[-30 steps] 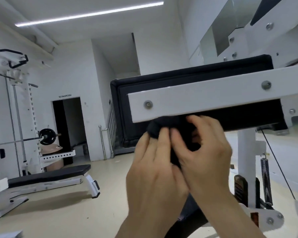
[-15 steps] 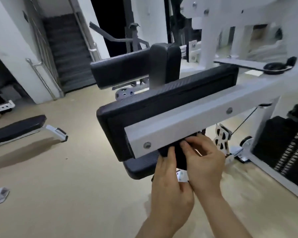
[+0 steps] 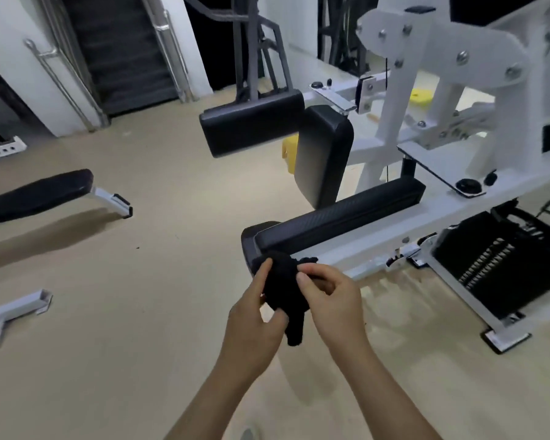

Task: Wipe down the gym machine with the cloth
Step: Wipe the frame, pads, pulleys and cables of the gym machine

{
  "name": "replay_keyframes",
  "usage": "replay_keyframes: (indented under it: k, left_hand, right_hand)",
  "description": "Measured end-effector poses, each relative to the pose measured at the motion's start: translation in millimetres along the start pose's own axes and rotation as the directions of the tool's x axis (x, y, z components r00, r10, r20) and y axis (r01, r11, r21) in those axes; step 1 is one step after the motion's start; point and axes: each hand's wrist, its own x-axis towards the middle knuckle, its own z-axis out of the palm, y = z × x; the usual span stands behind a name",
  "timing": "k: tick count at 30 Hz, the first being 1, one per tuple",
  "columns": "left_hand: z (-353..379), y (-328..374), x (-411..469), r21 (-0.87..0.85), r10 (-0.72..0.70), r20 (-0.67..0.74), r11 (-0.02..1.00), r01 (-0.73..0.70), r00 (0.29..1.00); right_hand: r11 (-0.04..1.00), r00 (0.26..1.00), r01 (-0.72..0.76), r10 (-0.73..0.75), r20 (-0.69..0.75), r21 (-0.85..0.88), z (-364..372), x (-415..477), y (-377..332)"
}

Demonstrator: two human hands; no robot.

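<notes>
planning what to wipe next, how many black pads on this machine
3: a long pad by the cloth, an upright pad behind it, a crosswise pad further back. Others may be hidden under the frame.

The left hand (image 3: 255,315) and right hand (image 3: 331,300) meet, both pinching the cloth (image 3: 283,282).

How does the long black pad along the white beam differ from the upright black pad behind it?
The long black textured pad lies along the white metal beam; the upright black glossy pad stands on end. The long pad shows a fine weave; the upright pad is smooth. The left hand and right hand hold the black fuzzy cloth by the long pad's near end; no hand touches the upright pad. Both are black with rounded corners.
</notes>
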Motion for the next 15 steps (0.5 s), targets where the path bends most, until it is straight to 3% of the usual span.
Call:
replay_keyframes:
  k: [3,6,9,12,15]
  left_hand:
    - [-39,1,19,-0.408,-0.153,0.028,0.901,0.151,0.988]
    - [-85,-11,34,-0.632,-0.229,0.099,0.737,0.239,0.968]
    - [-144,-31,52,-0.685,-0.216,0.128,0.687,0.244,0.968]
    - [-211,-56,75,-0.618,-0.169,0.114,0.760,0.203,0.979]
    - [-270,-77,103,-0.559,-0.235,-0.021,0.808,0.183,0.972]
  right_hand:
    - [0.996,0.990,0.031,-0.020,0.138,-0.085,9,-1,-25]
    - [0.929,0.933,0.208,-0.095,0.348,-0.305,39,0,-48]
    - [0.828,0.879,0.355,-0.136,0.458,-0.434,105,7,-59]
    - [0.898,0.877,0.278,-0.091,0.472,-0.343,192,15,-60]
    - [0.879,0.882,0.281,-0.078,0.464,-0.386,252,32,-67]
